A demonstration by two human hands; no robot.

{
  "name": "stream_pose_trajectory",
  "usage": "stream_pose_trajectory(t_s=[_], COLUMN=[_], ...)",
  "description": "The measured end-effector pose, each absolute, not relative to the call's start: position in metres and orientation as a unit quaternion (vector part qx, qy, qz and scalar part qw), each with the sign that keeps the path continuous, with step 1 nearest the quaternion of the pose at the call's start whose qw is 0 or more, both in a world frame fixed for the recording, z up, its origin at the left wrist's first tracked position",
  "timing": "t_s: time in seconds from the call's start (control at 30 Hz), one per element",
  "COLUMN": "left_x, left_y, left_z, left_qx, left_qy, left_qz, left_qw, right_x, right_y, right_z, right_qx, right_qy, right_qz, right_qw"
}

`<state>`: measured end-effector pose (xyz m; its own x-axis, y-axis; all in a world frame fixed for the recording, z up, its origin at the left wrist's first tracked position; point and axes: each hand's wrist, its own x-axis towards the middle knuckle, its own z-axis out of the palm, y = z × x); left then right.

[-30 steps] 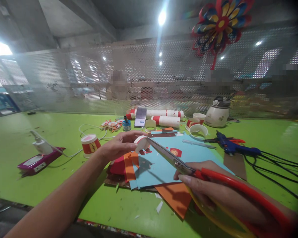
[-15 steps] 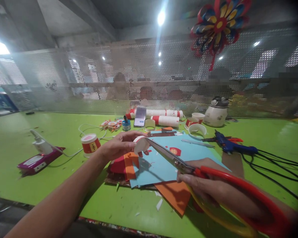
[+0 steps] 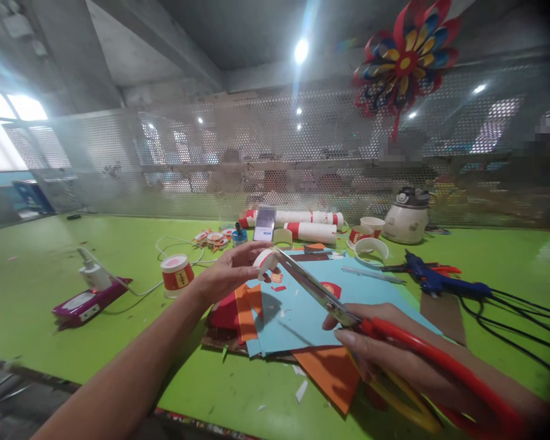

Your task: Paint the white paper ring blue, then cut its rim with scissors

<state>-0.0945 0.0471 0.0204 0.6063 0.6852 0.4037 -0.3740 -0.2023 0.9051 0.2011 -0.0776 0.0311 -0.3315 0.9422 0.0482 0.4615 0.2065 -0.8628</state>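
Observation:
My left hand (image 3: 233,269) pinches a small white paper piece with a red edge (image 3: 264,261), held up over the left part of the light blue sheets (image 3: 302,324). My right hand (image 3: 376,336) is wrapped round the scissors (image 3: 321,293) with red and yellow handles. The blade tips touch or lie very near the right side of the white piece; which, I cannot tell. Orange paper (image 3: 332,376) sticks out below the blue sheets, and a red piece with a gold print (image 3: 331,289) lies on them.
At left are a purple power strip (image 3: 87,302) and a red-and-white cup (image 3: 176,275). A blue glue gun (image 3: 440,278) with black cables lies right. Behind stand a phone (image 3: 264,224), paper rolls (image 3: 310,233), cut cups (image 3: 371,249) and a kettle-like container (image 3: 406,217).
The whole view has shifted, so the table's things appear lower and further right. The white piece is turned, showing more of its red edge. Both hands keep their hold.

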Motion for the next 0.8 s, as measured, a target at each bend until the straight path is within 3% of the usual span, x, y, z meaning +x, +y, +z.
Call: stream_pose_trajectory(t_s=[0.13, 0.33, 0.57, 0.8], left_x=[-0.089, -0.079, -0.072, -0.071], left_y=[0.043, 0.037, 0.037, 0.037], left_z=[0.022, 0.024, 0.018, 0.017], left_qx=[0.625, 0.618, 0.626, 0.640], left_qy=[0.156, 0.220, 0.204, 0.198], left_qz=[0.465, 0.494, 0.506, 0.510], left_qw=[0.607, 0.571, 0.557, 0.539], right_x=[0.191, 0.175, 0.174, 0.178], right_y=[-0.073, -0.070, -0.073, -0.068], right_z=[0.024, 0.024, 0.014, 0.009], right_qx=[-0.508, -0.496, -0.546, -0.539], right_qy=[-0.775, -0.824, -0.810, -0.820], right_qz=[0.218, 0.091, 0.018, 0.047], right_qw=[0.307, 0.259, 0.214, 0.187])
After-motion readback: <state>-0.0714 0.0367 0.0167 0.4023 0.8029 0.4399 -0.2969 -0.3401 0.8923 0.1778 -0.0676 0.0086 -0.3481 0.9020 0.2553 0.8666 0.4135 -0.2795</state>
